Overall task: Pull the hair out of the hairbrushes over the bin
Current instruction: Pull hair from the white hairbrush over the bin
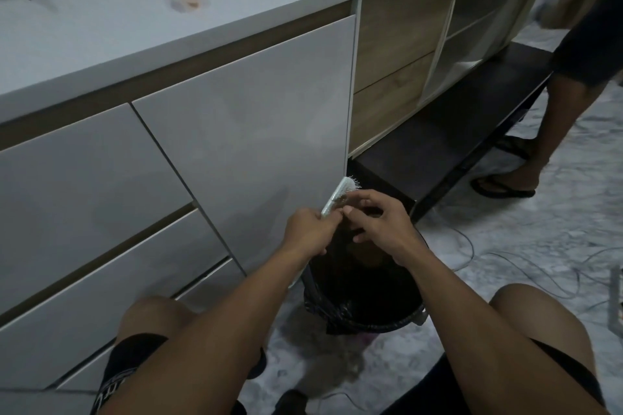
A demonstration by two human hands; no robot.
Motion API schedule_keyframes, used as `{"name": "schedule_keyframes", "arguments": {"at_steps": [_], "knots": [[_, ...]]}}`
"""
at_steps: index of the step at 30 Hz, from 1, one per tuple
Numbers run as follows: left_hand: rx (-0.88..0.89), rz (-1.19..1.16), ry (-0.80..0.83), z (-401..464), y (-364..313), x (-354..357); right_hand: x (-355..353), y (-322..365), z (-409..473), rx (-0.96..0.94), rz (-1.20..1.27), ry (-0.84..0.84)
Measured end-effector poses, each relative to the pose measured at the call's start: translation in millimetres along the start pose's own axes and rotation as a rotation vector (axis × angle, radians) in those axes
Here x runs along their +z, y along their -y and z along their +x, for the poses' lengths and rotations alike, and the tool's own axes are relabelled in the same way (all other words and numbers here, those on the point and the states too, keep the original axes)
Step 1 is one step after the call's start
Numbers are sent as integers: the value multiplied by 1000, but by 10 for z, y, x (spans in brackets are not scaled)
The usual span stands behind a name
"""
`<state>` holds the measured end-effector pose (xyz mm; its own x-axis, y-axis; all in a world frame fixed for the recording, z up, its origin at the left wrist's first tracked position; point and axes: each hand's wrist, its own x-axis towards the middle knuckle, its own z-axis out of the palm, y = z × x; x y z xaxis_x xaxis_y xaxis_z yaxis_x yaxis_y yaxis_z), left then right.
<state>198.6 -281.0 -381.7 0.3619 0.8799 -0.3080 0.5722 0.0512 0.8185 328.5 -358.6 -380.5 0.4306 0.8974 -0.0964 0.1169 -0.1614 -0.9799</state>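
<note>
Knees bent over black-lined round bin (pixel 364 310); left hand (pixel 308 232) grips light white plastic hairbrush (pixel 338 197) by its handle above it, right hand (pixel 381 222) fingers (pixel 350 210) pinching soft hair, which should tease out gently

One head-worn view looks forward and steeply down from a crouch, close over both forearms and knees. It faces a white cabinet (pixel 202 131) at left, with the bin (pixel 364 307) just below centre and floor (pixel 505 246) at right. The far counter top is blurred, perhaps from motion.
</note>
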Motion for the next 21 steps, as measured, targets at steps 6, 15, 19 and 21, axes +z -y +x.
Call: {"name": "schedule_keyframes", "arguments": {"at_steps": [6,15,19,21], "knots": [[2,16,-31,34,31,-34,-8,-108,101,93,-1,-217],[8,-2,-140,13,16,-67,-61,-29,79,232,-69,-145],[11,-9,-74,2,-28,-71,-30,-13,51,223,3,25],[18,-17,-53,11,-39,-68,-10,-13,29,155,-42,54]]}}
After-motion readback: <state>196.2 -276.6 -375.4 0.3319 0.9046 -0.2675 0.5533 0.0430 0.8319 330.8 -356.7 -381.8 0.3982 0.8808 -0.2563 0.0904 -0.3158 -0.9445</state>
